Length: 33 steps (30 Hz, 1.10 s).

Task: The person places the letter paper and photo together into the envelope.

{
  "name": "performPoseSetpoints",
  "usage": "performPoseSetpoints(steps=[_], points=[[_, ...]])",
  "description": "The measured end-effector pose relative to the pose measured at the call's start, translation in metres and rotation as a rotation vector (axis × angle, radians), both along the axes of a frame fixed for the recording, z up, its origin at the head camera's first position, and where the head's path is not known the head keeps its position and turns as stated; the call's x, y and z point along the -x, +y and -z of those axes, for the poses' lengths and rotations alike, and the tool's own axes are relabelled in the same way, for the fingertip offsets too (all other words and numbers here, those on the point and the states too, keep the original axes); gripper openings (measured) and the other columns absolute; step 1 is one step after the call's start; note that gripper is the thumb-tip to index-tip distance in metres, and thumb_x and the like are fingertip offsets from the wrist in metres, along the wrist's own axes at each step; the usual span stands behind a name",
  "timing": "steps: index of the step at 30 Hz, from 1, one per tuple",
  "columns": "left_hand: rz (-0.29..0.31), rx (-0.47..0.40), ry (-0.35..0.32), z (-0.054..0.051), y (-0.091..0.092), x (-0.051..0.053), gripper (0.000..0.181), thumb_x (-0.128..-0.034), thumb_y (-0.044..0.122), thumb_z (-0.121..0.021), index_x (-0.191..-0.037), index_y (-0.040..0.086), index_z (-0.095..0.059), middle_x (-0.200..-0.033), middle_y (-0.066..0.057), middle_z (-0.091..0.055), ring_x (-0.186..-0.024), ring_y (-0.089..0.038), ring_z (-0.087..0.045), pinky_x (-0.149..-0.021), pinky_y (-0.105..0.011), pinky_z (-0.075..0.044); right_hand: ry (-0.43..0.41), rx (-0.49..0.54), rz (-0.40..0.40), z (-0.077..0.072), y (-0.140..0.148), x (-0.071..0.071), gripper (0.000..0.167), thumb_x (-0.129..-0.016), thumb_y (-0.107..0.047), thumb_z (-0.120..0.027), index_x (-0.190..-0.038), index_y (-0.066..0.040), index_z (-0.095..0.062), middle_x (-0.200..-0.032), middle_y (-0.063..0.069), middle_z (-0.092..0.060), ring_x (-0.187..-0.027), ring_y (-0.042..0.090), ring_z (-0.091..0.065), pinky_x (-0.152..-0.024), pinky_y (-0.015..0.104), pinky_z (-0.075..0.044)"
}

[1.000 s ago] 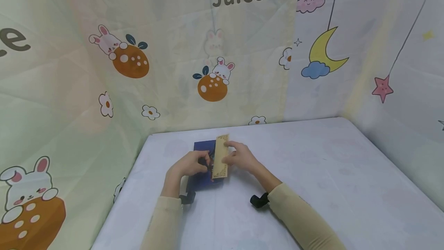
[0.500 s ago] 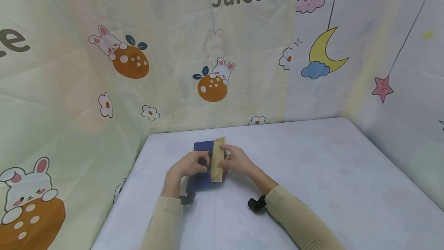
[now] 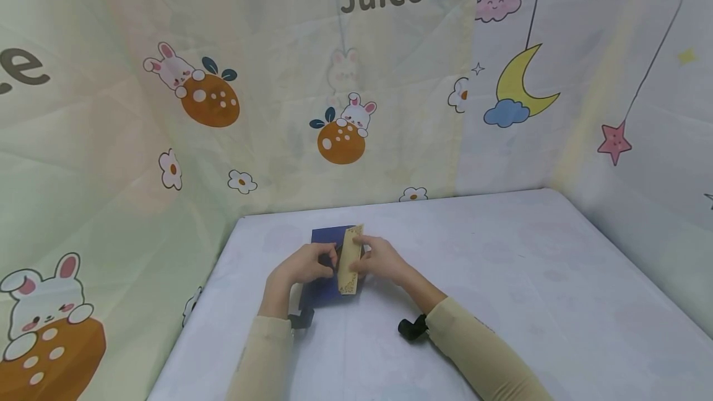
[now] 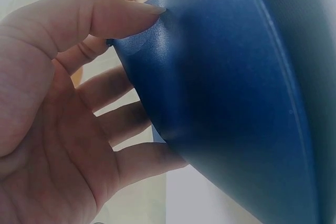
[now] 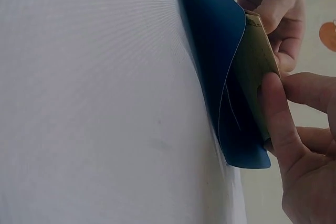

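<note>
A dark blue, flexible booklet-like cover (image 3: 324,294) stands over the white table, its sheet bowed open in the right wrist view. My left hand (image 3: 303,263) pinches its edge; in the left wrist view the thumb presses the blue sheet (image 4: 226,82) and the other fingers lie behind it. A narrow tan card strip (image 3: 349,265) with ornate corners leans against the blue cover. Thumb and fingers of my right hand (image 3: 384,260) hold this strip by its right side. In the right wrist view the tan strip (image 5: 254,61) sits partly within the blue fold. The inside of the fold is mostly hidden.
The white cloth-covered table (image 3: 473,302) spreads out around the hands. Behind it and along both sides hang printed curtains (image 3: 278,110) with rabbits, flowers and a moon. A dark wrist camera (image 3: 413,328) sticks out from the right wrist.
My right hand has shifted slightly left and down with the tan strip, bringing it nearer the left hand, and the strip now tilts a little more. The left hand stays put.
</note>
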<state>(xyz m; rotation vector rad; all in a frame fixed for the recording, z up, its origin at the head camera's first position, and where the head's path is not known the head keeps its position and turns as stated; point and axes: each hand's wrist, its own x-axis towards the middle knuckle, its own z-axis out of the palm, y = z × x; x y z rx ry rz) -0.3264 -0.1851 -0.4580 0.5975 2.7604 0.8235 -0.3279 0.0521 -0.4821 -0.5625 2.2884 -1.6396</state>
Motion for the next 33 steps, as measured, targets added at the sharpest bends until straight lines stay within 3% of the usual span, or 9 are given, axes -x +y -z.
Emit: performPoseSetpoints(steps=[11, 21, 22, 24, 28, 30, 33], points=[[-0.006, -0.016, -0.014, -0.0019, -0.0003, -0.0017, 0.022, -0.0833, 0.006, -0.077, -0.088, 0.024, -0.064, -0.157, -0.013, -0.053, -0.11, -0.025, -0.057, -0.075, -0.034, -0.046, -0.009, 0.0, -0.009, 0.0009, -0.0004, -0.0005, 0.079, -0.087, -0.012, -0.081, -0.154, 0.001, -0.042, -0.082, 0.01, -0.079, -0.081, 0.033, -0.077, -0.055, 0.027, -0.044], [0.001, -0.014, -0.005, 0.0004, -0.0004, -0.0003, 0.022, -0.0831, 0.006, -0.077, -0.088, 0.024, -0.064, -0.157, -0.013, -0.053, -0.108, -0.024, -0.058, -0.075, -0.034, -0.046, 0.01, -0.015, -0.018, 0.0016, -0.0016, -0.002, 0.086, -0.088, -0.011, -0.08, -0.159, 0.0, -0.034, -0.083, 0.01, -0.079, -0.078, 0.035, -0.077, -0.061, 0.031, -0.053], [0.002, -0.015, -0.004, 0.0005, -0.0006, -0.0002, 0.022, -0.0829, 0.006, -0.077, -0.088, 0.024, -0.064, -0.157, -0.013, -0.053, -0.108, -0.024, -0.058, -0.074, -0.034, -0.046, 0.011, -0.014, -0.016, 0.0018, -0.0016, -0.0021, 0.089, -0.088, -0.011, -0.081, -0.161, -0.002, -0.031, -0.086, 0.013, -0.079, -0.078, 0.034, -0.076, -0.063, 0.033, -0.055], [0.005, -0.018, -0.004, 0.0009, -0.0009, 0.0, 0.023, -0.0827, 0.006, -0.077, -0.087, 0.024, -0.064, -0.156, -0.013, -0.053, -0.106, -0.024, -0.058, -0.074, -0.034, -0.046, 0.007, -0.002, -0.006, 0.002, -0.0018, -0.0028, 0.096, -0.087, -0.01, -0.081, -0.164, -0.005, -0.023, -0.109, 0.018, -0.077, -0.078, 0.033, -0.076, -0.068, 0.038, -0.059], [0.009, -0.023, -0.002, 0.0015, -0.0012, 0.0006, 0.022, -0.0818, 0.006, -0.077, -0.087, 0.024, -0.064, -0.156, -0.013, -0.054, -0.105, -0.023, -0.059, -0.072, -0.033, -0.046, -0.02, 0.028, 0.014, 0.003, -0.0026, -0.0031, 0.109, -0.086, -0.008, -0.082, -0.167, -0.014, -0.008, -0.155, 0.023, -0.05, -0.078, 0.024, -0.076, -0.072, 0.042, -0.061], [0.01, -0.023, 0.0, 0.0015, -0.0014, 0.0006, 0.022, -0.0817, 0.007, -0.077, -0.087, 0.024, -0.064, -0.156, -0.013, -0.054, -0.106, -0.023, -0.059, -0.073, -0.034, -0.046, -0.033, 0.041, 0.019, 0.0033, -0.0031, -0.003, 0.113, -0.086, -0.007, -0.082, -0.168, -0.015, -0.004, -0.163, 0.022, -0.04, -0.078, 0.022, -0.075, -0.072, 0.042, -0.062], [0.007, -0.023, -0.002, 0.0011, -0.0015, 0.0001, 0.022, -0.0821, 0.007, -0.077, -0.088, 0.024, -0.064, -0.156, -0.013, -0.053, -0.106, -0.024, -0.058, -0.073, -0.034, -0.046, -0.038, 0.046, 0.019, 0.0035, -0.0035, -0.003, 0.114, -0.086, -0.007, -0.081, -0.167, -0.013, -0.001, -0.163, 0.022, -0.04, -0.077, 0.021, -0.075, -0.071, 0.042, -0.062]])
